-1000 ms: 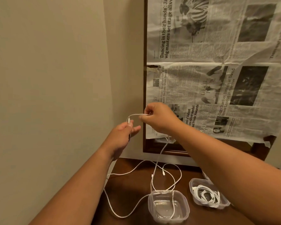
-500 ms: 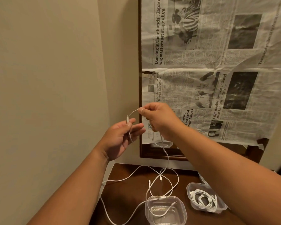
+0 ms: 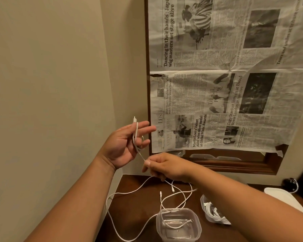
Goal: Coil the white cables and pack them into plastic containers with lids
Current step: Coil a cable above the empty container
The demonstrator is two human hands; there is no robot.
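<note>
Drapes white cable [image 3: 136,131] upright over splayed left hand [image 3: 124,145], plug [image 3: 134,119] pointing up; pinches its lower run with right hand [image 3: 166,167].

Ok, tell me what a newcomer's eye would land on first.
Newspaper sheets fill the upper right. In the middle, a white cable lies across the open left hand while the right hand pinches it just below. An open clear container sits bottom centre.
</note>
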